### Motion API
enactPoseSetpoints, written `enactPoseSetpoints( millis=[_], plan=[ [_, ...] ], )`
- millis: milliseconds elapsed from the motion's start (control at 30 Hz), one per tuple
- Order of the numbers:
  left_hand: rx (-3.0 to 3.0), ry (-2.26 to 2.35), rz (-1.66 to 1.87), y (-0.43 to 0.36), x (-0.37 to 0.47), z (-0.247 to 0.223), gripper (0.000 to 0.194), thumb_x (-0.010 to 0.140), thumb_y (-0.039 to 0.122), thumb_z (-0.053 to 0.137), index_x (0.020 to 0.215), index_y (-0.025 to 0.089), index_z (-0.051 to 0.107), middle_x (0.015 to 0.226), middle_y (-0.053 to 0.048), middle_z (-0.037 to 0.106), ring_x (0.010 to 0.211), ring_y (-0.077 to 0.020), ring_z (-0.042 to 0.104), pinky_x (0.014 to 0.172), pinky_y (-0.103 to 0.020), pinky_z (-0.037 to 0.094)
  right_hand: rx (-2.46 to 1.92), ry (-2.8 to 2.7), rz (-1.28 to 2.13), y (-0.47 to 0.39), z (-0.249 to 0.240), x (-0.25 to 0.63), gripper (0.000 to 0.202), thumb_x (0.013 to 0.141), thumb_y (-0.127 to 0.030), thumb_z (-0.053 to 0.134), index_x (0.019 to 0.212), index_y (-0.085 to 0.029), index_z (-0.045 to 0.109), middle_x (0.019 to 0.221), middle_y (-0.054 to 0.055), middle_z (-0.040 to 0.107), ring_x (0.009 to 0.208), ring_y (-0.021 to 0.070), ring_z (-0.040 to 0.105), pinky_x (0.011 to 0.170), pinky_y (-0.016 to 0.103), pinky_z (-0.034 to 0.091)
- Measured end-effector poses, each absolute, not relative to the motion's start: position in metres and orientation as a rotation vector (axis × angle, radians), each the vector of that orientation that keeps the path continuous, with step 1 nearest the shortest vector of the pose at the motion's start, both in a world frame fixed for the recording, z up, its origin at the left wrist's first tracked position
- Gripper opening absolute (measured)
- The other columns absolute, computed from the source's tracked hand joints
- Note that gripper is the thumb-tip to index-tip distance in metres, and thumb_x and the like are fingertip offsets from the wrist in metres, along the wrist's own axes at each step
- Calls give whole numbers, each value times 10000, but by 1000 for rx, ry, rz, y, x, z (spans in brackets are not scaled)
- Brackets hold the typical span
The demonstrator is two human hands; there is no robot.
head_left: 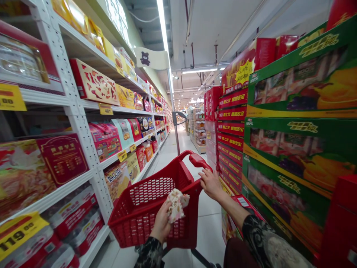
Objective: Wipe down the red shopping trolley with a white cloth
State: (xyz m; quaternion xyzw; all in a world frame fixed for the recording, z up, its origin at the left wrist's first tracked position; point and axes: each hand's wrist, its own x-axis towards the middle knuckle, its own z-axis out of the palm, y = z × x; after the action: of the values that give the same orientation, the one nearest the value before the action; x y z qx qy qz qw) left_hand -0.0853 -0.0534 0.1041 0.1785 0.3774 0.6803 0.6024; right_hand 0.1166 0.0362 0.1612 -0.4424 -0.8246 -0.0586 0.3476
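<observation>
Cart view, lower middle. My left hand [162,220] is at 6 o'clock, holding a crumpled floral-print bundle [177,205], white with pink and green patches. Left grip: pinched on the bundle's near-left edge, fingers partly hidden behind it. Can't tell if it's cloth or soft wrap. The bundle is in front of the red plastic shopping cart [134,225], overlapping its perforated wall in view; can't tell if they touch.

My right hand [212,184] is at 1 to 2 o'clock from the bundle, at the red cart handle [200,161]. Right grip: fingers spread and bent over the cart's edge just below the handle, not closed into a fist. Thumb position can't be read. Both forearms have black patterned sleeves [256,230].

A thin metal pole [176,139] stands upright at 12 o'clock, with a grey loop bracket [180,118] partway up and a cream bear sign [152,58] higher.

From 9 to 11 o'clock: white perforated-post shelving [74,118] with boxed snacks and yellow price tags [106,109]. At 2 to 3 o'clock: stacked green gift boxes [299,143] with fruit pictures and clear windows. Red drink cartons [231,128] are piled just beside them, toward 1 o'clock. Floor [209,223] is pale tile.
</observation>
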Motion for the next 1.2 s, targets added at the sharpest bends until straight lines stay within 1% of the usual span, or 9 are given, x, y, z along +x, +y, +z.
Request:
enactPoseSetpoints(
  millis=[167,333,433,567,733,867,1000,1100,1200],
  plan=[
    [483,831,1665,-49,-79,124,370,736,125,517,1105,138,538,880,-71,696,779,-167,667,755,-298,534,-832,-1938,511,-19,155,81,324,844,-271,430,1119,-213,591,1128,76,616,1062,212,552,942,385,397],
    [811,1126,1850,-52,-57,126,536,679,128,571,1195,231,471,1094,-47,638,925,-160,631,830,-287,504,-653,-1288,1235,-55,131,37,602,754,-381,573,1298,-186,403,1281,87,505,1137,208,512,955,340,410],
    [1051,1259,1818,-62,-42,124,544,679,195,572,1211,224,464,1225,-63,559,1077,-197,556,923,-328,454,-677,-1114,1205,-57,128,32,592,669,-302,647,1221,-183,470,1218,82,556,1082,214,545,946,344,419],
    [1339,1195,1770,-72,-32,127,582,609,198,623,1178,219,504,1334,-52,462,1247,-202,394,1048,-309,317,-685,-1112,1193,-53,130,47,333,653,-255,609,979,-189,609,947,32,668,882,201,612,812,320,486],
    [824,1058,1673,-69,-33,128,402,606,296,668,970,144,592,1030,-110,650,967,-228,611,811,-323,502,-674,-1116,1345,-51,125,57,279,683,-300,561,911,-162,642,772,18,666,705,174,612,639,272,497],
    [670,1030,1694,-62,-36,125,376,501,174,734,849,126,601,732,-43,681,689,-178,651,660,-276,512,-743,-1248,1177,-50,114,58,425,711,-332,571,1114,-197,591,1072,57,623,990,208,575,833,309,472],
    [644,974,1580,-59,-40,126,412,491,149,737,881,124,610,741,-40,682,693,-168,647,677,-259,495,-762,-1623,883,-48,110,61,676,643,-240,650,1287,-253,442,1399,55,344,1263,231,355,1031,370,320],
    [714,1015,1484,-57,-42,129,463,494,206,752,923,113,606,723,-44,675,664,-173,637,650,-268,486,-755,-1877,516,-46,107,63,790,611,-183,653,1342,-227,357,1473,89,163,1330,291,199,1059,498,224],
    [829,1086,1517,-53,-46,132,503,514,272,738,969,116,589,746,-41,671,676,-169,631,672,-280,482,-611,-2026,290,-40,98,62,824,625,-115,583,1383,-180,266,1469,123,167,1334,288,191,1042,514,260]
  ],
)
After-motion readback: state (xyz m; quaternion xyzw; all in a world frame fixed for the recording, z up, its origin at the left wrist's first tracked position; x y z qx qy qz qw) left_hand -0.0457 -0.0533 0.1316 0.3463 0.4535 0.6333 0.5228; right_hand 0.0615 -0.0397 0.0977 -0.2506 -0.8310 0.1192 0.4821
